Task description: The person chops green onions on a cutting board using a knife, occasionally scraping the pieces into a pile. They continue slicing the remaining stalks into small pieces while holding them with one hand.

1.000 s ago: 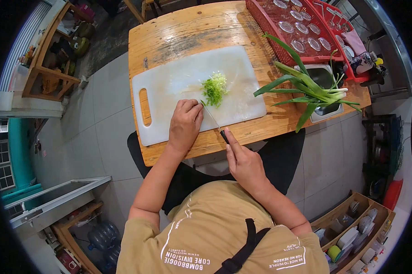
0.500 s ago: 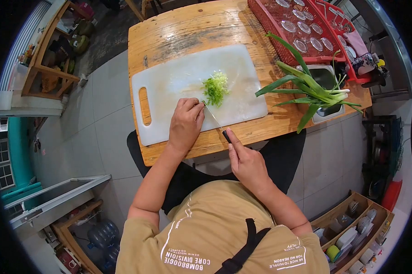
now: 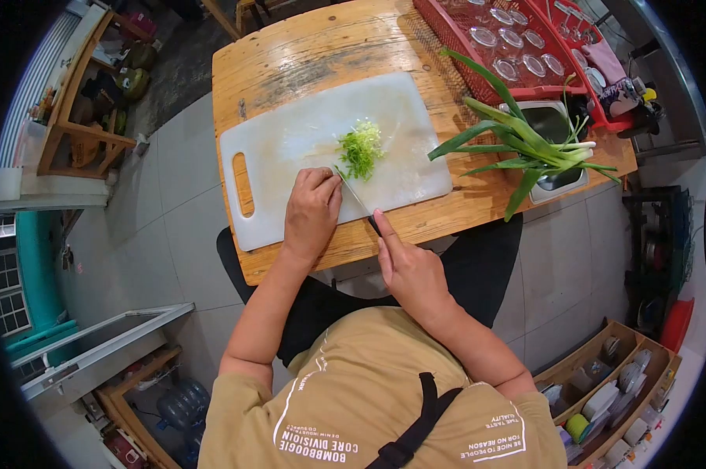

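Observation:
My left hand point(image 3: 312, 209) rests on the white cutting board point(image 3: 271, 156) with its fingers curled down over a piece of spring onion, nearly all of it hidden under them. In my right hand point(image 3: 414, 273) is the black handle of a knife, the index finger stretched along it. The thin knife blade point(image 3: 355, 193) points up and left, its tip beside my left fingertips. Just beyond the blade lies a small heap of finely chopped spring onion point(image 3: 359, 152), bright green with paler bits at the top.
Whole spring onions point(image 3: 529, 141) lie across a metal container point(image 3: 547, 125) at the table's right. Behind them, a red crate point(image 3: 455, 59) holds upturned glasses, with another red basket point(image 3: 625, 123) beside it. The wooden table's front edge point(image 3: 353, 254) is close to my body.
The view has shifted slightly, so the board and table appear a little further left. My right hand and the knife have come slightly nearer my left hand. Both grips stay the same.

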### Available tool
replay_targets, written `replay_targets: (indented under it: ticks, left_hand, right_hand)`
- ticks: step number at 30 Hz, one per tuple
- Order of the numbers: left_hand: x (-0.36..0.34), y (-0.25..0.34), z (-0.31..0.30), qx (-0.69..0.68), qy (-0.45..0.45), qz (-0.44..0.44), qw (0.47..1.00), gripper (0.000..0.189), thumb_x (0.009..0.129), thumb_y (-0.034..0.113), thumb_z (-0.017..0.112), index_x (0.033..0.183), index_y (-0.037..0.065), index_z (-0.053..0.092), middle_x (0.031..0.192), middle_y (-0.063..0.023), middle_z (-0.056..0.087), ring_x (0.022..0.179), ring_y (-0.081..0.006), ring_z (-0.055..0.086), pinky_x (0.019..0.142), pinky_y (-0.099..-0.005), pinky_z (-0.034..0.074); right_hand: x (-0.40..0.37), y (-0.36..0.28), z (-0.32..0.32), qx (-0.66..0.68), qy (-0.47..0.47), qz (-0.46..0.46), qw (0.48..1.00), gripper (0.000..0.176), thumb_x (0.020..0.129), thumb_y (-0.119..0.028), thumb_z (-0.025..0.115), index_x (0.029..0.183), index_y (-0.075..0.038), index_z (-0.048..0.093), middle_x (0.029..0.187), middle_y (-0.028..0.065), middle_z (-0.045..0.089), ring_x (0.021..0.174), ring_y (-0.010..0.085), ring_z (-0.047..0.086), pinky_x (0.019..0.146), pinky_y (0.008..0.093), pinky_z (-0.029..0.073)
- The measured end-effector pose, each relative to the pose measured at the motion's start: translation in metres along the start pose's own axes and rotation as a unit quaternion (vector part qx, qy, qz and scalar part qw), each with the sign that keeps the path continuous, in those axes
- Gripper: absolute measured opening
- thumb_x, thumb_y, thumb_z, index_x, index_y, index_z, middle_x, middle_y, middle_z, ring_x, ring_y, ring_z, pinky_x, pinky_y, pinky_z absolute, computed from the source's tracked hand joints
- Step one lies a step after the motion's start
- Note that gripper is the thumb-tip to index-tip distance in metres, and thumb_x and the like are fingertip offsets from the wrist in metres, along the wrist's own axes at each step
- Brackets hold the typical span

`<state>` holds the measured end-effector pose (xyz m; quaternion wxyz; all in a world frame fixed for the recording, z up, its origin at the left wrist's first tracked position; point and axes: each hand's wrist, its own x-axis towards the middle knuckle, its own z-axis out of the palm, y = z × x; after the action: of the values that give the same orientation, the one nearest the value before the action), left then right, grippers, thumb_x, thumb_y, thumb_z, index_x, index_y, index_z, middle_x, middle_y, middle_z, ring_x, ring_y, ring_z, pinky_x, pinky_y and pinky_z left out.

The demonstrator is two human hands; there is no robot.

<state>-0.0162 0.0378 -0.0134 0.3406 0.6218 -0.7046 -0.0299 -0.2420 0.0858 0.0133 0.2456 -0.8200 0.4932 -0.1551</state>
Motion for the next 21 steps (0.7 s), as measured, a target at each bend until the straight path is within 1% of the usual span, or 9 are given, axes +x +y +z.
replay_targets:
  ticks: [2, 4, 5, 8, 10, 14, 19, 20, 21]
  left_hand:
    - [0.001, -0.002, -0.002, 0.002, 0.005, -0.004, 1.0, 0.013, 0.091, -0.002, 0.081, 0.104, -0.003, 0.08, 0.109, -0.015, 0.075, 0.106, -0.0347, 0.07, 0.093, -0.0439, 0.059]
    - [0.001, -0.002, -0.002, -0.011, 0.003, -0.007, 1.0, 0.013, 0.091, -0.002, 0.082, 0.104, -0.003, 0.08, 0.108, -0.0151, 0.075, 0.105, -0.0344, 0.07, 0.092, -0.0437, 0.059]
    - [-0.001, -0.003, -0.003, -0.01, 0.004, -0.008, 1.0, 0.013, 0.091, -0.002, 0.082, 0.104, -0.003, 0.08, 0.108, -0.0151, 0.075, 0.105, -0.0344, 0.07, 0.092, -0.0437, 0.059]
    - [-0.003, -0.003, 0.001, -0.017, 0.017, -0.001, 1.0, 0.013, 0.092, -0.002, 0.082, 0.105, -0.003, 0.08, 0.108, -0.0155, 0.075, 0.105, -0.0349, 0.07, 0.092, -0.0436, 0.058]
    - [-0.004, -0.002, 0.001, -0.02, 0.03, -0.018, 0.999, 0.014, 0.092, -0.001, 0.083, 0.106, -0.003, 0.08, 0.108, -0.0156, 0.074, 0.104, -0.0352, 0.069, 0.091, -0.0436, 0.058]
    - [-0.003, 0.003, -0.001, -0.016, 0.042, -0.04, 0.998, 0.015, 0.092, 0.0, 0.082, 0.107, -0.004, 0.081, 0.107, -0.0155, 0.073, 0.104, -0.0354, 0.069, 0.091, -0.0439, 0.057]
    - [0.001, 0.001, -0.004, -0.032, 0.015, -0.062, 0.997, 0.012, 0.093, 0.003, 0.082, 0.104, -0.004, 0.082, 0.104, -0.0144, 0.072, 0.101, -0.034, 0.067, 0.09, -0.0436, 0.057]
    - [0.001, 0.0, -0.004, -0.031, 0.016, -0.062, 0.997, 0.012, 0.093, 0.003, 0.082, 0.104, -0.004, 0.082, 0.104, -0.0144, 0.072, 0.101, -0.034, 0.067, 0.09, -0.0436, 0.057]
    - [0.001, -0.001, -0.004, -0.038, 0.011, -0.068, 0.997, 0.013, 0.093, 0.003, 0.082, 0.105, -0.004, 0.082, 0.104, -0.0154, 0.072, 0.102, -0.0342, 0.068, 0.09, -0.0434, 0.057]
  right_hand:
    - [0.0, -0.001, 0.0, 0.0, 0.008, -0.008, 1.0, 0.064, 0.111, -0.023, 0.064, 0.172, -0.015, 0.045, 0.071, 0.0144, 0.071, 0.06, 0.0341, 0.071, 0.056, 0.0474, 0.059]
    - [-0.011, 0.0, -0.008, -0.032, -0.029, 0.007, 0.999, 0.067, 0.11, -0.024, 0.065, 0.173, -0.016, 0.043, 0.07, 0.013, 0.069, 0.058, 0.0326, 0.07, 0.055, 0.0462, 0.059]
    - [-0.015, 0.001, -0.007, -0.032, -0.03, 0.004, 0.999, 0.067, 0.11, -0.024, 0.065, 0.173, -0.016, 0.043, 0.07, 0.013, 0.069, 0.058, 0.0326, 0.07, 0.055, 0.0462, 0.059]
    - [-0.021, 0.004, -0.007, -0.041, -0.014, -0.006, 0.999, 0.069, 0.109, -0.024, 0.067, 0.173, -0.016, 0.043, 0.068, 0.0112, 0.066, 0.056, 0.0311, 0.069, 0.055, 0.0451, 0.058]
    - [-0.019, 0.003, -0.007, -0.038, 0.003, -0.011, 0.999, 0.069, 0.109, -0.025, 0.067, 0.173, -0.017, 0.043, 0.066, 0.01, 0.064, 0.054, 0.0301, 0.067, 0.054, 0.0448, 0.058]
    - [-0.019, 0.004, -0.005, -0.04, -0.004, -0.01, 0.999, 0.069, 0.109, -0.025, 0.067, 0.173, -0.017, 0.043, 0.067, 0.0098, 0.065, 0.055, 0.0301, 0.068, 0.054, 0.0446, 0.059]
    - [-0.008, 0.0, -0.003, -0.064, -0.019, 0.002, 0.998, 0.067, 0.11, -0.025, 0.066, 0.173, -0.017, 0.044, 0.07, 0.012, 0.068, 0.057, 0.0313, 0.07, 0.055, 0.0455, 0.059]
    - [-0.004, 0.002, 0.001, -0.064, -0.019, 0.001, 0.998, 0.067, 0.11, -0.025, 0.066, 0.173, -0.017, 0.044, 0.07, 0.012, 0.068, 0.057, 0.0313, 0.07, 0.055, 0.0455, 0.059]
    - [0.0, 0.004, 0.007, -0.048, 0.004, -0.006, 0.999, 0.066, 0.11, -0.025, 0.065, 0.172, -0.017, 0.045, 0.07, 0.0127, 0.068, 0.057, 0.0322, 0.07, 0.055, 0.0463, 0.059]
